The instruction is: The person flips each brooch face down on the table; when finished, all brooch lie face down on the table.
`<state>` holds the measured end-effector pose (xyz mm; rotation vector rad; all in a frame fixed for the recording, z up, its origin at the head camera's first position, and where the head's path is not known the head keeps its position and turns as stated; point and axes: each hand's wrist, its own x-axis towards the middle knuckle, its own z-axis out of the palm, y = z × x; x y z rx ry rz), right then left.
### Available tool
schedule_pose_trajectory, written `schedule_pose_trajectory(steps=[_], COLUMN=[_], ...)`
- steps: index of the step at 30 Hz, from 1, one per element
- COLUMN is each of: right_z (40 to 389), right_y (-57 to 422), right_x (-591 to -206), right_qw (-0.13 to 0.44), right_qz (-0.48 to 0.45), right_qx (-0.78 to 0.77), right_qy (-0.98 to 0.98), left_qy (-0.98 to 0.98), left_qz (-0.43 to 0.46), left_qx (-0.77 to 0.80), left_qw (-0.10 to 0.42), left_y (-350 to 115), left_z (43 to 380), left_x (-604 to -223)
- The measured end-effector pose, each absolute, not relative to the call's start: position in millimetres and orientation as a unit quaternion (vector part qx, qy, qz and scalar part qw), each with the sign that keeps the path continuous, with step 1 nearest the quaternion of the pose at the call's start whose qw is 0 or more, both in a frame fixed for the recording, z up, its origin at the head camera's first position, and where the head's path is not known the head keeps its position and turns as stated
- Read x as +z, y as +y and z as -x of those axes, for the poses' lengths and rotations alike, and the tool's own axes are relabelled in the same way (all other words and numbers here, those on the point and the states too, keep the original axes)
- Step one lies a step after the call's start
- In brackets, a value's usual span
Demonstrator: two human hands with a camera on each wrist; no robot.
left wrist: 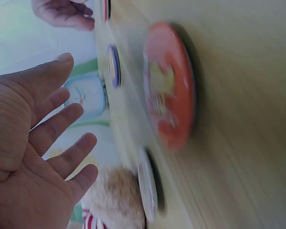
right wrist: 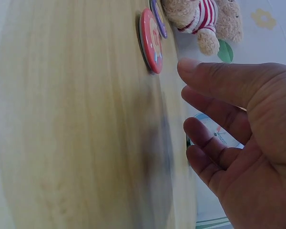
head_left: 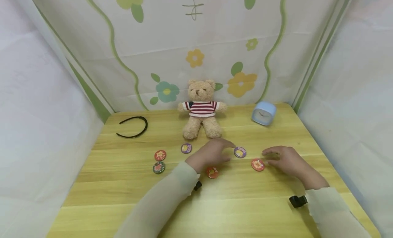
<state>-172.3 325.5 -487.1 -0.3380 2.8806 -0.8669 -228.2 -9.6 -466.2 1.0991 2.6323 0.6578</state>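
Above the table, my left hand (head_left: 212, 152) is held with fingers extended and spread, and nothing shows in its palm in the left wrist view. An orange-red round badge (head_left: 212, 172) lies just below it, while a purple badge (head_left: 239, 152) is near its fingertips. My right hand (head_left: 287, 160) hovers with loosely bent fingers, holding nothing. Close to its thumb lies a red badge (head_left: 257, 165), apart from the hand in the right wrist view. Farther left are another purple badge (head_left: 186, 148), a red star badge (head_left: 160, 155) and a dark green badge (head_left: 159, 167).
A teddy bear (head_left: 201, 108) in a striped shirt sits at the table's back. A black headband (head_left: 145, 125) lies at the back left, and a blue clock (head_left: 264, 113) stands at the back right. Floral cloth (head_left: 172, 36) surrounds the wooden table (head_left: 233, 210).
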Motion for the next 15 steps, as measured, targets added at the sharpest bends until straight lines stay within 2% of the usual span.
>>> schedule_pose_trajectory(steps=[15], right_z=[168.8], right_y=[326.3], right_x=[-495.8], right_qw=[0.069], right_qz=[0.122], right_qx=[-0.279], right_qy=[0.950], left_qy=[0.894], left_qz=[-0.408], left_qx=[0.151], left_qw=[0.106], left_y=[34.4], left_z=[228.0], left_x=[-475.7])
